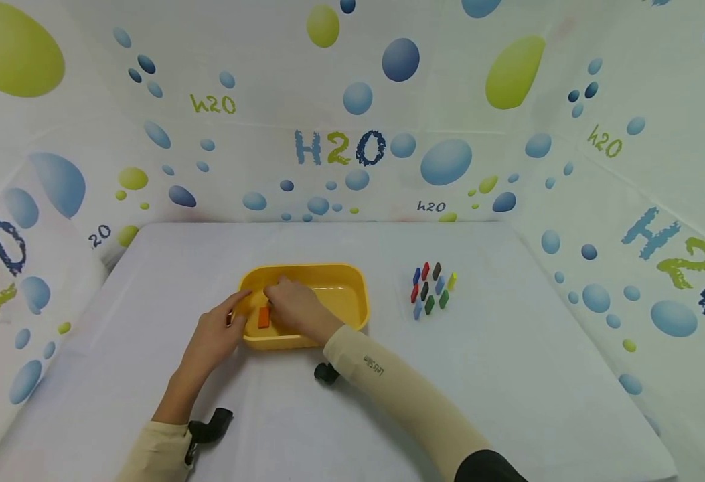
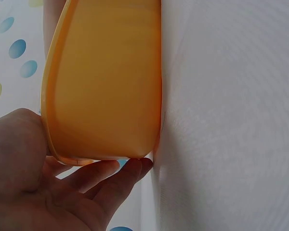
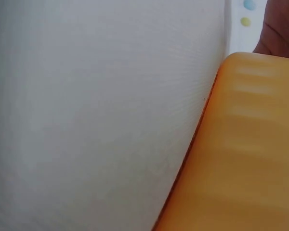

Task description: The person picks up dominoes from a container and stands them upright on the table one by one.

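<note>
A yellow plastic tray (image 1: 346,304) stands on the white table. My left hand (image 1: 216,335) holds its left end, and in the left wrist view the thumb lies at the rim with the fingers against the outer wall (image 2: 106,82). My right hand (image 1: 298,308) reaches over the near rim into the tray's left part. Its fingers bend downward there, and the fingertips are hidden, so whether they pinch something does not show. Just left of that hand lies a small orange block (image 1: 264,317) inside the tray. The right wrist view shows only the tray's outer side (image 3: 250,144).
Right of the tray, several small blocks (image 1: 429,294) in blue, red, black, green and yellow stand in rows. The white tabletop (image 1: 509,375) extends around them. Behind rises a white curtain (image 1: 256,60) printed with bubbles. Black wrist cameras (image 1: 212,426) sit on both forearms.
</note>
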A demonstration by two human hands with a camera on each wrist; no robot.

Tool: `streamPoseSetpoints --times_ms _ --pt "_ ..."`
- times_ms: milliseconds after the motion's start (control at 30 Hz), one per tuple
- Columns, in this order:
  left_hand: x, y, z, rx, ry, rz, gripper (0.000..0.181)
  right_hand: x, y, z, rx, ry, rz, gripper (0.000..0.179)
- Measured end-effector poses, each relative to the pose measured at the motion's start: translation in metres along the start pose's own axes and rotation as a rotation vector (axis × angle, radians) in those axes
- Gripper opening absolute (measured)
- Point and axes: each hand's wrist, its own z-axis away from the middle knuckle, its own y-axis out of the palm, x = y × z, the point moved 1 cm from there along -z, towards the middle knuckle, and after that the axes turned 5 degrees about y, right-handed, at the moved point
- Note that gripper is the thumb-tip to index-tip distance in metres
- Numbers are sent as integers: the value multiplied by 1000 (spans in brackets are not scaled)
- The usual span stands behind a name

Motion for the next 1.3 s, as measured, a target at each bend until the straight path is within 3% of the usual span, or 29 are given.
streamPoseSetpoints --times_ms 500,700,900,1300 --pt "-1 0 1 15 -10 4 52 -2 -4 6 -27 34 -126 17" --pt "-1 0 1 12 -8 -8 51 -2 -9 10 -31 96 -205 28" --pt "0 0 1 15 -10 4 52 -5 -15 17 -59 145 -313 28" --pt "1 -1 0 7 -5 18 52 -14 -25 30 -179 97 -490 21"
